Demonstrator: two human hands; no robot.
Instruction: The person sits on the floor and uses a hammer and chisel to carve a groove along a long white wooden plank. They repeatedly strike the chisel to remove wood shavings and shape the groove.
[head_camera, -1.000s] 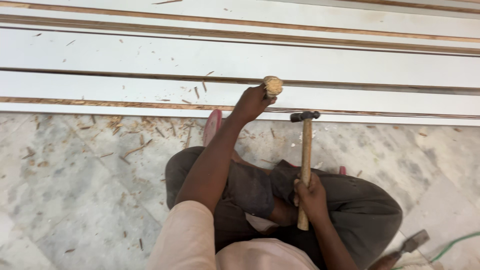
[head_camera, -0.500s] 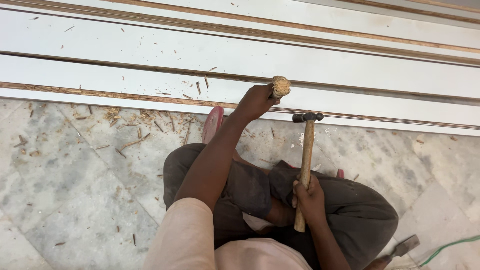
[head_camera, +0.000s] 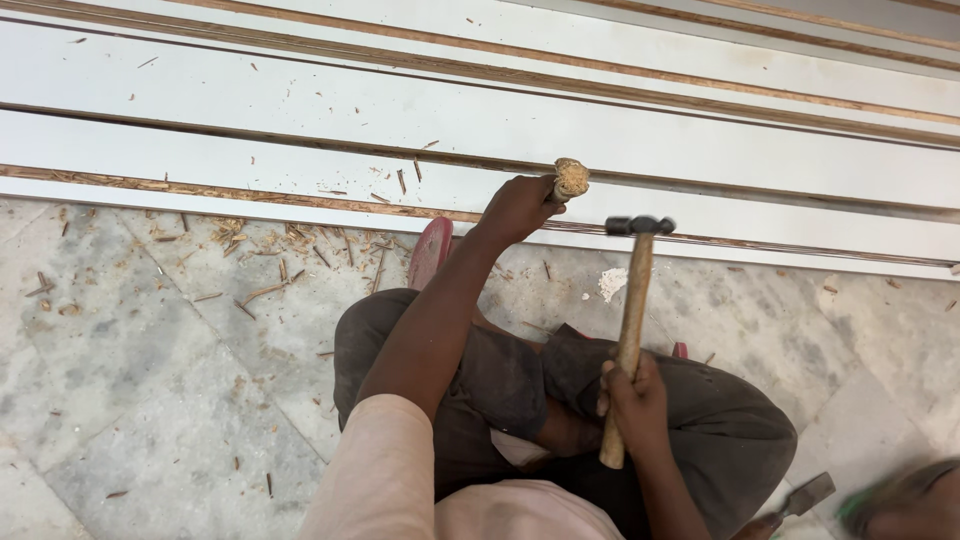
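1. Head view, left side: the left hand (head_camera: 520, 208) was wrapped around a chisel (head_camera: 570, 180), its fingers closed on the shaft so that only the frayed, mushroomed wooden butt showed above the fist. The chisel stood against the near edge of the white boards (head_camera: 300, 150) that lay side by side on the floor (head_camera: 130, 380); its tip was hidden behind the hand.

2. Head view, right side: the right hand (head_camera: 632, 400) gripped the hammer (head_camera: 632, 300) low on its wooden handle, fingers shut around it. The dark metal head sat just right of the chisel butt, near it but apart.

3. Around them: wood chips (head_camera: 270, 250) lay scattered on the marble floor by the board edge, and a red sandal (head_camera: 430, 252) showed beside the left forearm. A second tool (head_camera: 805, 495) lay at the lower right, partly cut off.

4. Step in hand, as I judged it: chiselling along the board edge, with the hammer raised between blows.

5. The next move called for a square blow on the butt, with the left hand holding the chisel's angle steady and the fingers kept clear below the butt
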